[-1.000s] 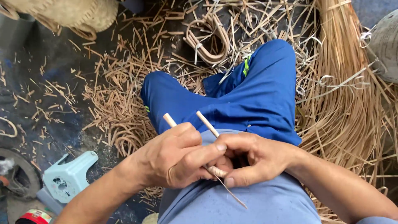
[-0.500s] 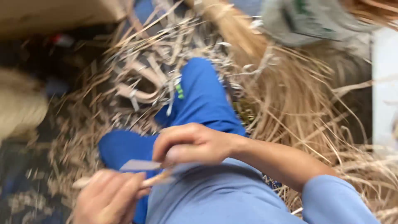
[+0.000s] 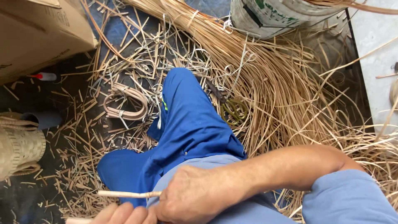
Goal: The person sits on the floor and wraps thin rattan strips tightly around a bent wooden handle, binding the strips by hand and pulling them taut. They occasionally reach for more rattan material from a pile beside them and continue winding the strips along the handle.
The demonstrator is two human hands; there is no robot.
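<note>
So the person's sitting on the floor (image 3: 25,182) with legs in blue trousers (image 3: 186,128), both hands down at the bottom edge of the view. The right hand (image 3: 195,201) is closed tight around the end of a thin pale cane stick (image 3: 124,194), which pokes out level to the left across the lap. The left hand (image 3: 124,215) is just beside it, mostly cut off by the frame, so only the fingertips show and I honestly can't tell what its grip is doing. A second bit of stick (image 3: 78,220) peeks out next to it.

All around is a mess of cane offcuts, with a big bundle of long cane strips (image 3: 265,79) fanning off to the right. A coiled cane loop (image 3: 124,103) lies left of the knee, scissors (image 3: 232,108) right of it, a cardboard box (image 3: 37,33) top left and a woven basket (image 3: 18,149) at the left edge.
</note>
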